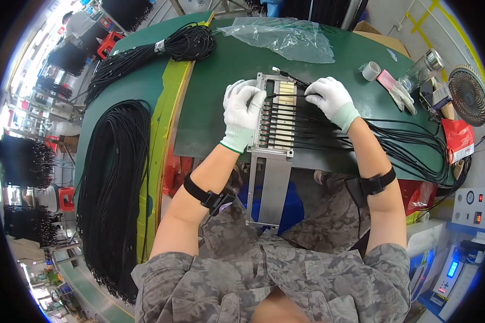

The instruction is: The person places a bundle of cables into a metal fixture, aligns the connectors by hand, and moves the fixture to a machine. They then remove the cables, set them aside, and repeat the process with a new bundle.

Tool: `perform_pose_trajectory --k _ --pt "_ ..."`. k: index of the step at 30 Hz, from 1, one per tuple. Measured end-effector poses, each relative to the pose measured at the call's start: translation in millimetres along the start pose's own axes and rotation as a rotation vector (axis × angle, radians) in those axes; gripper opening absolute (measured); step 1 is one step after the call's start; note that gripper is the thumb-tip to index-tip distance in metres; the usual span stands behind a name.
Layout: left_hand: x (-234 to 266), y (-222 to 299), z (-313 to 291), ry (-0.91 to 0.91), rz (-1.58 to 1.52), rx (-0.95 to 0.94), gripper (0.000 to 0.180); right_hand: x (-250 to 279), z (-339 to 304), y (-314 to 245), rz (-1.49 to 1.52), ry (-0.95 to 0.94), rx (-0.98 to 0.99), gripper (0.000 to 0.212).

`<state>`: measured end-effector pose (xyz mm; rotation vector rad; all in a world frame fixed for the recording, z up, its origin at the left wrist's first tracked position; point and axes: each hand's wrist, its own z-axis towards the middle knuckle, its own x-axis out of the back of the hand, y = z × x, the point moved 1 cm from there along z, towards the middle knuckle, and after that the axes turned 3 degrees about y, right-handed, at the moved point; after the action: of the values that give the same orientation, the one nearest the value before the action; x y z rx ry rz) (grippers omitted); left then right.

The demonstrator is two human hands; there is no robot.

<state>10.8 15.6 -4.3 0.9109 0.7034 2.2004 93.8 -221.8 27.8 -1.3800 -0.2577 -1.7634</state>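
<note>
A metal fixture (275, 156) lies in front of me, jutting over the table's near edge. Several black cables (307, 119) sit side by side in its slots, their small connector ends along its left side. My left hand (240, 113), in a white glove, is closed at the fixture's upper left, pinching the end of a black cable (285, 95); the fingers partly hide that end. My right hand (331, 101), gloved too, has its curled fingers closed on the same cable to the right of the fixture. One more cable end with a pale connector (276, 69) lies at the fixture's top.
Cable bundles (191, 42) lie on the green table (237, 59), with a long bundle (116, 177) hanging at left. A clear plastic bag (285, 37) is at the back. At right are a tape roll (371, 71), a spare glove (401, 97), a glass bottle (428, 64) and a fan (468, 95).
</note>
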Motion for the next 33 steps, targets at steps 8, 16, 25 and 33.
perform_pose_trajectory --k 8,16,25,33 --pt "5 13 1 -0.084 -0.093 -0.15 0.015 -21 10 -53 0.371 0.018 0.009 0.026" --pt "6 11 2 -0.131 -0.095 -0.09 0.012 -7 7 -60 0.267 0.06 -0.003 0.026" --pt "2 -5 -2 0.021 -0.494 0.35 0.012 -14 2 -32 0.011 0.034 0.061 0.018" --pt "4 1 1 -0.016 0.259 0.042 0.021 -8 5 -32 -0.039 0.094 0.058 0.011"
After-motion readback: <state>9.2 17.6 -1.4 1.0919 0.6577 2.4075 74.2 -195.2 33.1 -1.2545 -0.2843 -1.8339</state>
